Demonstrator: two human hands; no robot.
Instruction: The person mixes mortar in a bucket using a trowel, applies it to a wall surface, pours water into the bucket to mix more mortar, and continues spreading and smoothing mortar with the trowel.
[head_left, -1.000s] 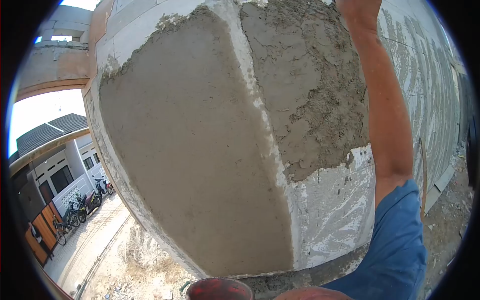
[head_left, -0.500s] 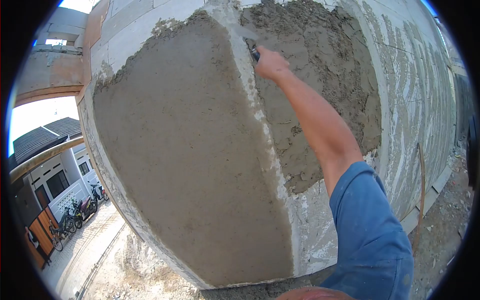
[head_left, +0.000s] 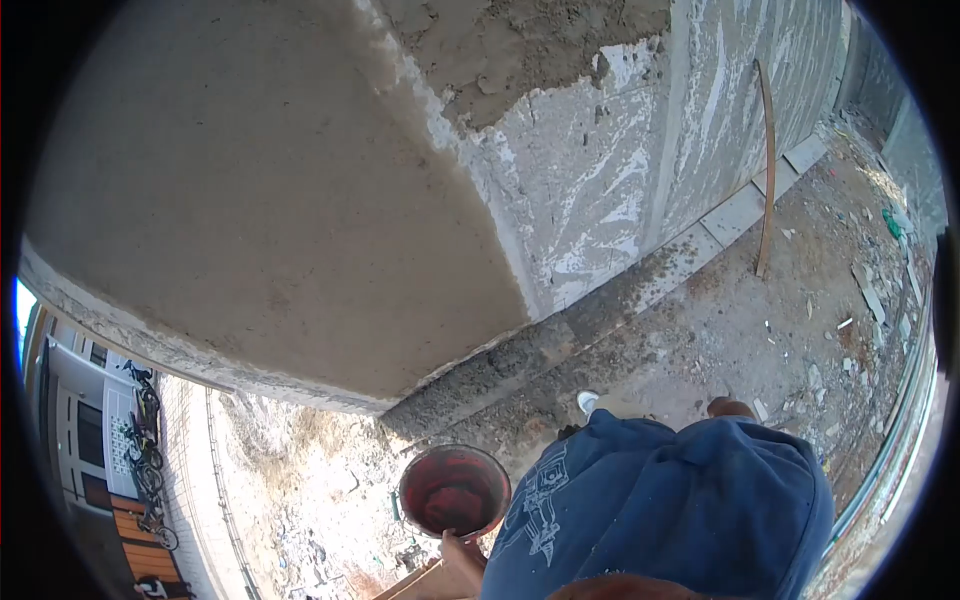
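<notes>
My left hand (head_left: 462,562) has its grip pinching the near rim of the round, red-stained bucket (head_left: 436,474) beside the blue shirt (head_left: 690,500); I'd hold it level, but can't tell the unseen right hand's grip.

From my distant seat, I see the view tip downward: the smooth grey plaster (head_left: 270,220) now runs off the top, and only the lower part of the rough mortar (head_left: 500,60) shows. The right arm, raised across the wall before, no longer crosses it. A red bucket (head_left: 422,488), just a rim at the bottom edge at first and then out of sight, is now in full view, with the left hand (head_left: 460,553) at its rim. The printed front of the blue shirt (head_left: 680,500) and a pale shoe (head_left: 588,402) have come in, while the motorbikes (head_left: 146,430) sit lower and further left
</notes>
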